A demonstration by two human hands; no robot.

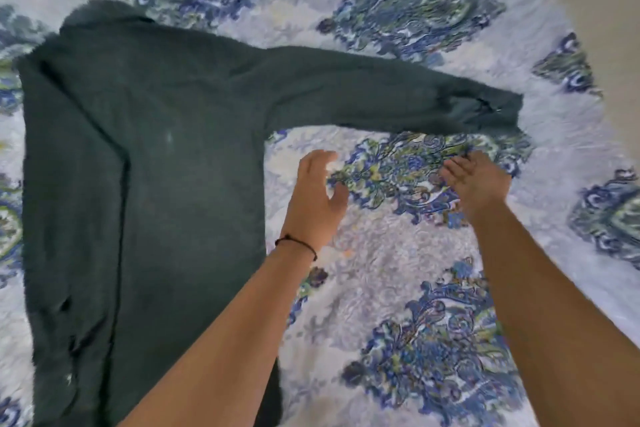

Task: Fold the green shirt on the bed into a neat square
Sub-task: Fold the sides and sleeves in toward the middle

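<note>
The dark green long-sleeved shirt (156, 156) lies flat on the bed, collar toward the far side. Its left sleeve is folded in over the body, with the cuff near the lower left. Its right sleeve (398, 94) stretches out to the right, cuff at the far end. My left hand (317, 198) hovers over the bedspread just right of the shirt's side edge, fingers relaxed and holding nothing. Just below the outstretched sleeve's cuff end is my right hand (476, 180), fingers loose, also holding nothing. Neither hand touches the shirt.
The bedspread (398, 270) is pale with blue and green paisley medallions and covers the whole bed. At the upper right corner the bed's edge meets a beige floor or wall (602, 3).
</note>
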